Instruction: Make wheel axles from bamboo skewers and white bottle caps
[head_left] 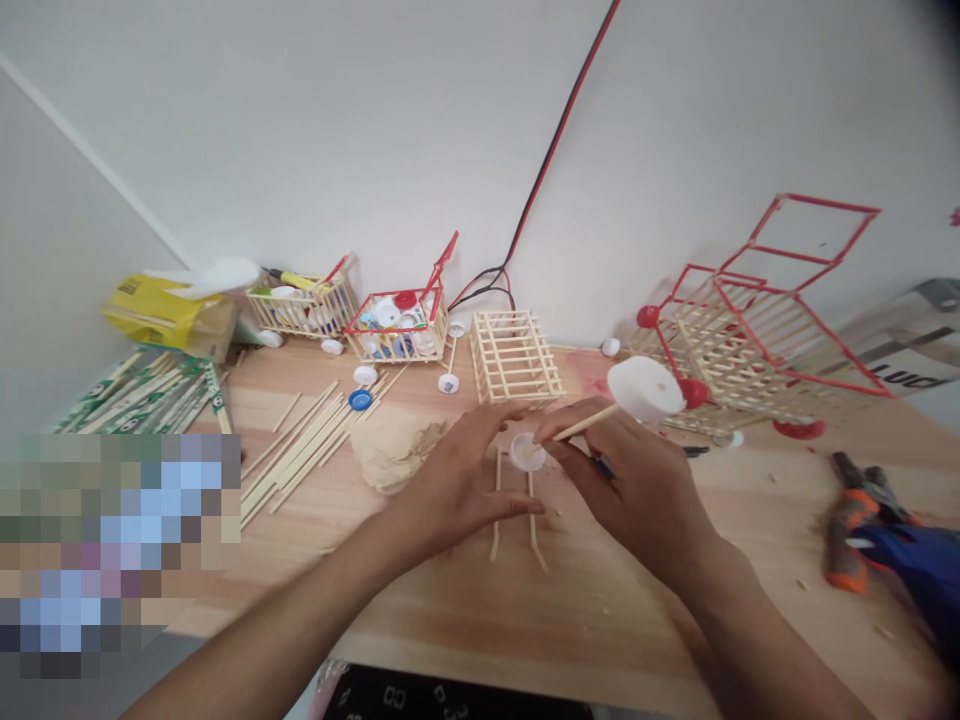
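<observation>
My right hand [630, 475] is closed on a thin wooden stick [581, 426]. One end of the stick carries a white bottle cap [646, 389]; the other end meets a small translucent cap [526, 452]. My left hand [469, 475] is just left of the translucent cap, thumb and fingers apart, with nothing held between them. Below my hands lies a stick frame [532, 515] with two long legs and bent ends, partly covered by my left thumb. A slatted wooden-stick basket [516, 355] stands directly behind my hands.
Loose sticks [300, 455] and crumpled brown paper [394, 455] lie at left. Stick carts with cap wheels, one filled with caps [397, 325], line the wall; a larger red-trimmed cart [739, 335] stands right. Pliers [851, 530] and a blue tool [911, 570] lie at far right.
</observation>
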